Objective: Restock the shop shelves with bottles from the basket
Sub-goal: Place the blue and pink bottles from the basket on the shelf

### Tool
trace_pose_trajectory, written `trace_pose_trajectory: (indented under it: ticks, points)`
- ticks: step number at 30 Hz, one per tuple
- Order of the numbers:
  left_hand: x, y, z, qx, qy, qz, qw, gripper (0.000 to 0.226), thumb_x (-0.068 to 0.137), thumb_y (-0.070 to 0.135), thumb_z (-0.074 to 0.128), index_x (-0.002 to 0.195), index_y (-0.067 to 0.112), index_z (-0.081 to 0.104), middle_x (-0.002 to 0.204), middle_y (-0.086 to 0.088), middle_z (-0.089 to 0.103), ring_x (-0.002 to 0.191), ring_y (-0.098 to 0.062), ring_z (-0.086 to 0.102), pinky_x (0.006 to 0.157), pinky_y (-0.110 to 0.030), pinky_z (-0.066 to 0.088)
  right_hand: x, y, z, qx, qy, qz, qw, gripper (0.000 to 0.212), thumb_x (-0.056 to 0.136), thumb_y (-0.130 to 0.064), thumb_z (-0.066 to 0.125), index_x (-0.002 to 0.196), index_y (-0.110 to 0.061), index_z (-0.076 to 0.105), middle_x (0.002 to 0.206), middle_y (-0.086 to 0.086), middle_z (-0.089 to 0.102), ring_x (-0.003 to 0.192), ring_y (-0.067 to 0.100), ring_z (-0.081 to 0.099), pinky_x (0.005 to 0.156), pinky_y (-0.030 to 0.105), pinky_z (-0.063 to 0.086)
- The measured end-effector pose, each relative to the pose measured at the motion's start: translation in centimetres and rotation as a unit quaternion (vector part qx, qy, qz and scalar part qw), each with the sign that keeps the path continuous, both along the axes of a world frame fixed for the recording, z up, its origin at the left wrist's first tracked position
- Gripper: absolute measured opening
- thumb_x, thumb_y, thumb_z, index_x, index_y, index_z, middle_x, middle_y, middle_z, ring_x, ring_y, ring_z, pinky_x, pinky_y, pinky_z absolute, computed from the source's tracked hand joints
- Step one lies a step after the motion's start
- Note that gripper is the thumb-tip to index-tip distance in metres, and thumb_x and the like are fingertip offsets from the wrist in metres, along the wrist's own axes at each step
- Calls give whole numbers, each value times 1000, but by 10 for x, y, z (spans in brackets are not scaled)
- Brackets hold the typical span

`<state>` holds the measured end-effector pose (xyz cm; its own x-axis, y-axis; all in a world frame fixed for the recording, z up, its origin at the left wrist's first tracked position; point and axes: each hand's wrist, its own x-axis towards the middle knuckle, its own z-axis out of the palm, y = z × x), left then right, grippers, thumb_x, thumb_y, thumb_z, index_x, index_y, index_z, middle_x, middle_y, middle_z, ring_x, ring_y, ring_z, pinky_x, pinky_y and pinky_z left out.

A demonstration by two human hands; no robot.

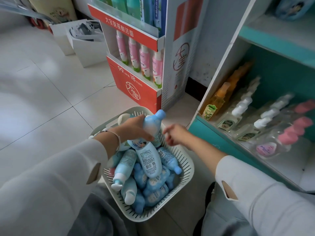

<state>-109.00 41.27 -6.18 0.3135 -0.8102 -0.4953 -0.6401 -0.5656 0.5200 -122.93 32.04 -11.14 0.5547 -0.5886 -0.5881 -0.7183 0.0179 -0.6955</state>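
Observation:
A pale green slotted basket (185, 165) stands on the floor between my knees, filled with several light blue bottles (150, 160). My left hand (134, 128) grips one blue bottle (153, 124) by its body, cap pointing up and right, just above the basket's far end. My right hand (175, 134) hovers beside that bottle with fingers apart and holds nothing. The teal and white shelf unit (213, 133) stands to the right. Its lower shelf carries orange bottles (216, 101), clear white-capped bottles (238, 111) and clear pink-capped bottles (281, 138).
A red cardboard display stand (136, 79) with pink tubes (144, 60) stands just beyond the basket. White open boxes (85, 43) sit on the tiled floor at the back left. An upper shelf (279, 43) holds a blue item at the top right.

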Motion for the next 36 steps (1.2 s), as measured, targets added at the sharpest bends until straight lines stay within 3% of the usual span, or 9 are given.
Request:
trace_pose_trajectory:
  ticks: [3, 8, 11, 15, 18, 22, 26, 32, 36]
  points:
    - [11, -2, 11, 34, -78, -83, 993, 61, 67, 36, 79, 115, 15, 48, 108, -3, 59, 94, -21, 56, 78, -33, 48, -8, 21, -26, -138, 258, 297, 909, 18, 95, -11, 40, 96, -4, 56, 92, 10, 60, 93, 29, 62, 76, 33, 48]
    - [18, -5, 6, 49, -93, -133, 986, 63, 68, 38, 78, 118, 15, 48, 103, 2, 56, 90, -18, 54, 76, -29, 45, -22, 39, -74, -174, 343, 343, 857, 39, 95, -6, 38, 134, -3, 43, 138, 16, 47, 122, 35, 50, 96, 44, 44]
    - [19, -8, -2, 56, -81, -138, 986, 62, 71, 36, 77, 120, 13, 46, 101, 2, 52, 88, -16, 50, 73, -26, 38, -17, 42, -90, -150, 361, 314, 865, 43, 98, -11, 36, 141, -7, 31, 146, 16, 37, 131, 38, 40, 102, 48, 37]
    - [25, -10, -12, 70, -71, -127, 987, 59, 72, 33, 77, 118, 13, 45, 99, 1, 51, 86, -16, 48, 70, -25, 36, -18, 43, -102, -196, 338, 309, 867, 43, 98, -8, 36, 140, -5, 29, 138, 21, 46, 123, 37, 49, 97, 46, 41]
    - [27, -10, -18, 78, -65, -121, 988, 57, 72, 31, 76, 116, 12, 45, 100, -1, 52, 86, -17, 49, 70, -26, 37, -19, 46, -114, -251, 342, 317, 848, 38, 97, -8, 40, 135, -7, 33, 128, 17, 56, 114, 34, 56, 91, 39, 44]
    - [26, -9, -20, 84, -53, -127, 987, 58, 72, 33, 76, 116, 15, 44, 98, 2, 52, 85, -17, 50, 70, -26, 39, -22, 51, -121, -246, 310, 253, 883, 19, 96, -18, 46, 111, -8, 49, 115, 14, 63, 97, 26, 61, 77, 26, 44]
    - [22, -7, -20, 80, -42, -137, 986, 55, 73, 30, 76, 115, 14, 44, 98, 2, 52, 85, -16, 50, 70, -24, 37, -20, 53, -120, -292, 311, 257, 868, 35, 95, -10, 45, 129, -10, 35, 115, 9, 64, 103, 28, 63, 82, 34, 46]
    - [20, -10, -23, 89, -41, -151, 984, 56, 72, 30, 77, 114, 14, 45, 99, 2, 52, 87, -16, 51, 71, -25, 39, -23, 54, -123, -137, 289, 84, 944, 53, 93, -5, 39, 140, -11, 16, 132, 18, 51, 116, 35, 54, 93, 44, 45]
    - [21, -15, -27, 91, -45, -146, 984, 52, 71, 32, 78, 107, 16, 44, 99, 1, 54, 86, -18, 52, 71, -26, 40, -27, 52, -125, -144, 294, 97, 940, 56, 93, -10, 43, 140, -13, 12, 130, 16, 53, 112, 34, 56, 89, 41, 46]
